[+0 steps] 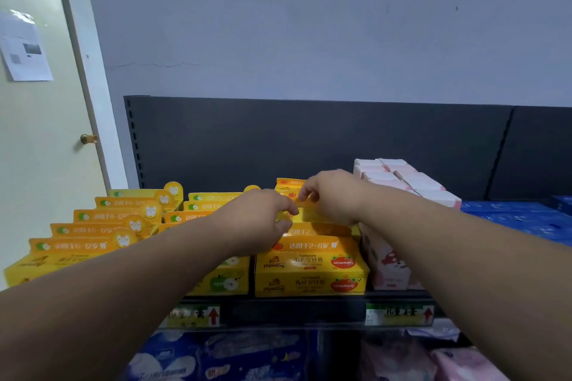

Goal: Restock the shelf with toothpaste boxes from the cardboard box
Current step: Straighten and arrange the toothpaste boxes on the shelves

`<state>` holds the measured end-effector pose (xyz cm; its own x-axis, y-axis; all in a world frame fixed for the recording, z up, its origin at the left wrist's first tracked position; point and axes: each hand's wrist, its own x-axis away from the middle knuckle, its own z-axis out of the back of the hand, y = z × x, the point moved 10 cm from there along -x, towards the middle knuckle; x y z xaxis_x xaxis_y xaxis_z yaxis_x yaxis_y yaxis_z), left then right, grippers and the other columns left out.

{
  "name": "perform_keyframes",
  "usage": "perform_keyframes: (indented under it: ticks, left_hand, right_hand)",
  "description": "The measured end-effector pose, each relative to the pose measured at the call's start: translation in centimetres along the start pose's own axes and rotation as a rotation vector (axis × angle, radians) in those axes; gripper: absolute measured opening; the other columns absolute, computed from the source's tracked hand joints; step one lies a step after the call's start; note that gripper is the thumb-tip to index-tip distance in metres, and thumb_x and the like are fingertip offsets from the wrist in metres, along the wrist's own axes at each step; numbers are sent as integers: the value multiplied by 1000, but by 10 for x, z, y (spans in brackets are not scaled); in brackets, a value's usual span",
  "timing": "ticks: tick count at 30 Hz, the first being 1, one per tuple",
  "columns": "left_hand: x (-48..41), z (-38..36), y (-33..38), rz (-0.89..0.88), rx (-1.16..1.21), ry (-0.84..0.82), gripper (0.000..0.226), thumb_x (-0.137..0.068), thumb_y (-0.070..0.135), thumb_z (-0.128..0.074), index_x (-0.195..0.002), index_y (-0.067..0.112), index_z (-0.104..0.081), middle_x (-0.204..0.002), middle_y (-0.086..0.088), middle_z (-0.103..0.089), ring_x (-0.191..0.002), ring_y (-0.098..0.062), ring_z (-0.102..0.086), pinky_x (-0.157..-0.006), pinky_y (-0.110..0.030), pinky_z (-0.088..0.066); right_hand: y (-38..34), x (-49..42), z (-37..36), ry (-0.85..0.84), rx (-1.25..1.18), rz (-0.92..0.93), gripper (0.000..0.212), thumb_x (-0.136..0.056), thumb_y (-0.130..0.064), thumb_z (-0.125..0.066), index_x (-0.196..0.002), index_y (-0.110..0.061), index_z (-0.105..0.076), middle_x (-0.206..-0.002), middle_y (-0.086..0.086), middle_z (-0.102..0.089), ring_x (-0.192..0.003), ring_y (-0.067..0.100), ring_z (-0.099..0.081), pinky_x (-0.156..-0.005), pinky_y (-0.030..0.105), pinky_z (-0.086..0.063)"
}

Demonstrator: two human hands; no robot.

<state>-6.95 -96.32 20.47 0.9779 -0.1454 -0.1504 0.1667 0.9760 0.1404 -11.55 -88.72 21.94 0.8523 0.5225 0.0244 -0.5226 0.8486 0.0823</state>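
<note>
While pinched, tp box [305, 213] lies L-R.

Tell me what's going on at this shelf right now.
A person is stocking the top shelf. The left hand and the right hand both grip a yellow toothpaste box in the strawberry row, behind the front boxes. To the left stand rows of yellow apple boxes, and to the right are pink boxes. The cardboard box is not in view.

Yellow toothpaste boxes [309, 266] with red strawberry prints, pink boxes [402, 176] beside them, blue boxes [513, 216] farther right.
</note>
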Motion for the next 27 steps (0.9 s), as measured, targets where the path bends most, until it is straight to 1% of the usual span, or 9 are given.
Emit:
perform_keyframes:
  ticks: [7, 12, 14, 18, 20, 22, 23, 25, 27]
  left_hand:
    - [-6, -13, 6, -120, -222, -179, 42, -104, 28, -29, -141, 45, -39, -136, 2, -52, -120, -22, -46, -101, -37, -41]
    - [-21, 5, -12, -107, 23, -49, 40, -99, 28, -47, -137, 42, -45, -142, 8, -47, -125, -16, -47, -101, -32, -41]
    - [-35, 10, -19, -108, 61, 36, 45, -97, 30, -51, -140, 38, -41, -145, 8, -42, -129, -15, -44, -104, -31, -38]
    - [-55, -7, -4, -210, -126, 4, 52, -99, 31, -46, -148, 37, -26, -156, 9, -26, -143, -13, -24, -118, -37, -11]
    - [-59, -19, 2, -235, -199, -64, 50, -101, 28, -41, -147, 41, -26, -150, 9, -37, -141, -14, -28, -119, -43, 2]
    - [-62, -31, -2, -237, -203, -137, 50, -102, 24, -39, -144, 47, -27, -131, 7, -56, -134, -19, -39, -120, -44, -5]
    - [-63, -35, -5, -230, -192, -158, 53, -101, 22, -40, -143, 52, -26, -125, 6, -59, -132, -23, -41, -119, -44, -16]
    - [-66, -38, -10, -217, -214, -180, 63, -98, 18, -46, -139, 60, -22, -131, 4, -53, -129, -26, -42, -103, -42, -42]
    - [-68, -40, -9, -211, -267, -209, 70, -97, 14, -48, -139, 62, -20, -142, 2, -44, -125, -25, -46, -94, -39, -50]
  right_hand:
    - [-2, 6, -7, -104, 122, -68, 67, -92, -8, -63, -149, -30, -36, -148, 3, -42, -128, 26, -49, -91, 31, -49]
    - [1, 10, -19, -70, -26, -125, 69, -93, -11, -60, -150, -33, -29, -140, 5, -47, -119, 26, -53, -83, 32, -50]
    - [5, 11, -25, -25, -96, -155, 68, -94, -16, -58, -151, -32, -24, -143, 5, -46, -123, 27, -51, -89, 35, -49]
    - [13, 16, -35, 14, -194, -236, 68, -98, -22, -52, -155, -22, -14, -145, 8, -45, -128, 27, -47, -97, 37, -46]
    - [14, 22, -35, 21, -220, -254, 67, -99, -22, -51, -155, -20, -13, -145, 8, -45, -129, 27, -47, -100, 39, -47]
    - [12, 26, -36, 9, -198, -245, 59, -101, -22, -48, -153, -16, -20, -146, 9, -43, -130, 28, -46, -103, 39, -44]
    - [12, 27, -37, 5, -194, -243, 53, -103, -24, -45, -151, -14, -26, -146, 9, -43, -131, 28, -45, -104, 38, -43]
    - [12, 27, -39, -7, -208, -252, 48, -103, -25, -44, -148, -14, -32, -145, 10, -45, -130, 28, -46, -105, 39, -43]
    - [10, 26, -41, -39, -195, -250, 52, -101, -21, -48, -150, -16, -30, -145, 9, -44, -131, 29, -45, -106, 41, -43]
